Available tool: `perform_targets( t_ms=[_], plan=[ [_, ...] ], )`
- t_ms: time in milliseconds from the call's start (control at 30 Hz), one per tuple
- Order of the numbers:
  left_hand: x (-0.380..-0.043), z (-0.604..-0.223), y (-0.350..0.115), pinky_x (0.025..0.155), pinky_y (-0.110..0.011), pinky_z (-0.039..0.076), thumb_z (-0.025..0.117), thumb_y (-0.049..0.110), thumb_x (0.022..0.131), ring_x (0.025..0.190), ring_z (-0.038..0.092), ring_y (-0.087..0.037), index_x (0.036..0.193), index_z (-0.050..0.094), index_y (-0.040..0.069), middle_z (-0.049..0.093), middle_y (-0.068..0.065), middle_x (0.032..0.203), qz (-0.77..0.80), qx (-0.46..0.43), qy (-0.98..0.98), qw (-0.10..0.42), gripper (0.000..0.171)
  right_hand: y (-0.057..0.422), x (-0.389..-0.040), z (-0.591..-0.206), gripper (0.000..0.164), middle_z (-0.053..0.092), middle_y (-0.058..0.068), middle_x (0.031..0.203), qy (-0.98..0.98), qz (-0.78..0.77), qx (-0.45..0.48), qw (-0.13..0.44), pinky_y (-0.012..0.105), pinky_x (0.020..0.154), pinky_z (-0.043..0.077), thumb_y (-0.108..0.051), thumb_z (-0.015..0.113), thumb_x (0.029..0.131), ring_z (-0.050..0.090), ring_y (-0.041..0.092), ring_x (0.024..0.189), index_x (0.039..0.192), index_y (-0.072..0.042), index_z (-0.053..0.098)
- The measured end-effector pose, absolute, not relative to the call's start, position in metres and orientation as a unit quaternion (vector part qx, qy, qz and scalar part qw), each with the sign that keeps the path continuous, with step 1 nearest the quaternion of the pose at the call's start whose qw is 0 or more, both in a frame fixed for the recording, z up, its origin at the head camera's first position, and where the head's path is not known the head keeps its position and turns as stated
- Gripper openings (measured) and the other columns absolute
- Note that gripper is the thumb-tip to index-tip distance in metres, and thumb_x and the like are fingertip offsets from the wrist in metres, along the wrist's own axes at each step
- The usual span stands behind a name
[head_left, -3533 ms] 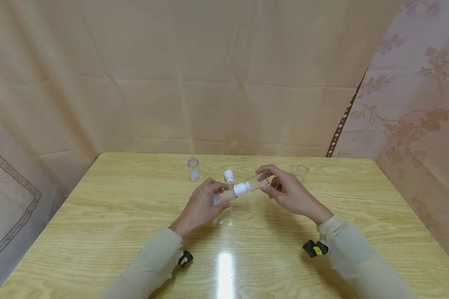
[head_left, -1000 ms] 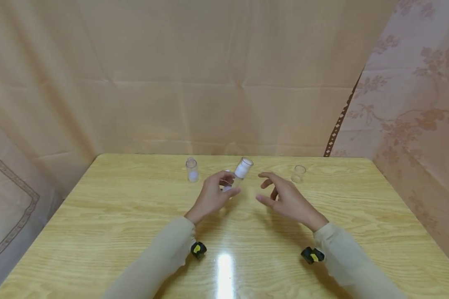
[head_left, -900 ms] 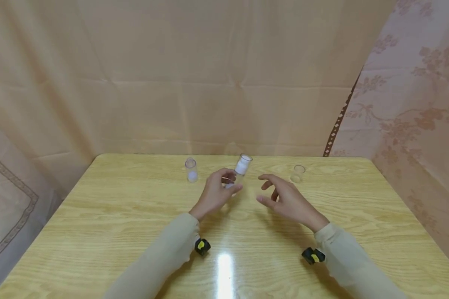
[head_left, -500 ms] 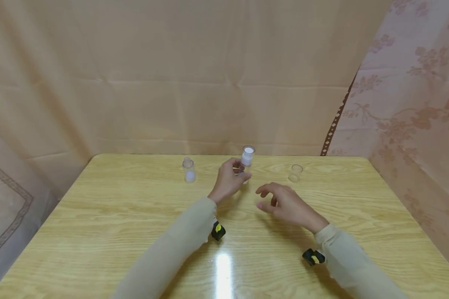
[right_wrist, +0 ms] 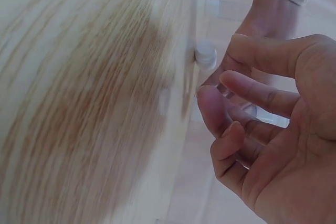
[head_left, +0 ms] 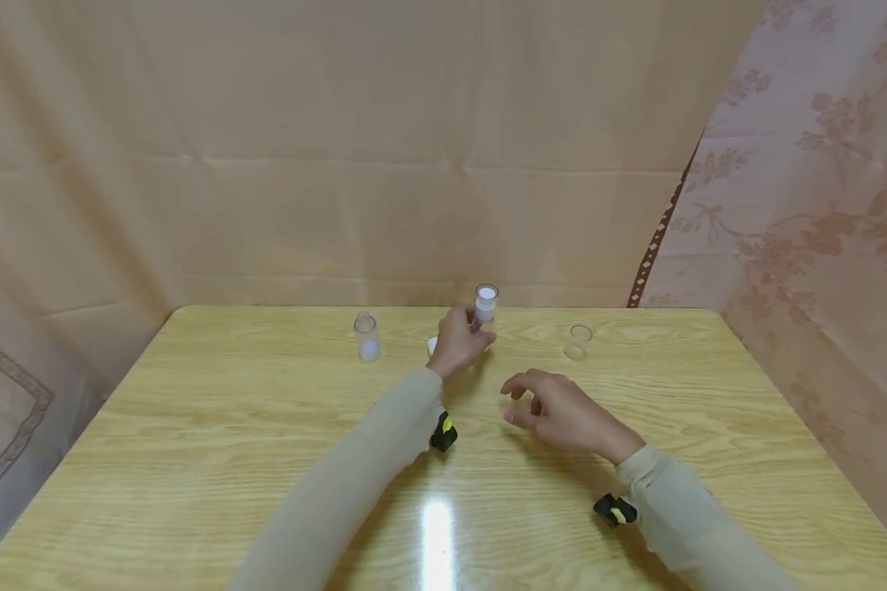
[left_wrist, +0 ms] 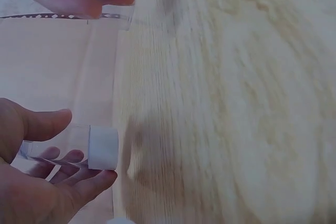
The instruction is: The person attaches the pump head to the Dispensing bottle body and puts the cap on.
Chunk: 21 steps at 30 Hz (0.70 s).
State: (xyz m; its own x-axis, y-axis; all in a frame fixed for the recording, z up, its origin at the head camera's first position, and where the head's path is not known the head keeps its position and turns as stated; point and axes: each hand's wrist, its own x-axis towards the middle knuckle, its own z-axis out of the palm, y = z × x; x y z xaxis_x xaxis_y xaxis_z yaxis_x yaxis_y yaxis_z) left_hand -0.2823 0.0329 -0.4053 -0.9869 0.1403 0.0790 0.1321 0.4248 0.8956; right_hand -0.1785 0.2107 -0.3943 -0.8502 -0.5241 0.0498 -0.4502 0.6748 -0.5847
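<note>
My left hand grips a small clear bottle with a white fitting inside its clear, round-rimmed top. The bottle stands upright near the back of the table. In the left wrist view, thumb and fingers lie around the clear body, and its white base is close over the wood. Behind my left wrist shows a white cap, partly hidden in the head view; the right wrist view shows the same white cap more fully. My right hand hovers nearer to me, fingers loosely bent, with nothing in it.
A second clear bottle with a white bottom stands at the back left. To the right stands a clear open-topped cup. The wooden table ends at a hanging beige cloth.
Earlier both hands held the bottle tilted between them. The right hand has let go and drawn slightly toward me. The left hand has turned the bottle upright and carried it right and back.
</note>
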Motion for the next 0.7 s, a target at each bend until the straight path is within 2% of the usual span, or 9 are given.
perform_targets(
  t_ms=[700],
  plan=[
    [-0.294, -0.407, 0.044, 0.101, -0.044, 0.048, 0.079, 0.001, 0.085, 0.111, 0.062, -0.032, 0.121, 0.064, -0.005, 0.066, -0.019, 0.116, 0.516, 0.041, 0.855, 0.007, 0.04, 0.215, -0.178, -0.398, 0.029, 0.067, 0.008, 0.108, 0.914, -0.288, -0.276, 0.076, 0.027, 0.068, 0.05, -0.019, 0.071, 0.097, 0.058, 0.008, 0.076, 0.121, -0.002, 0.067]
  ],
)
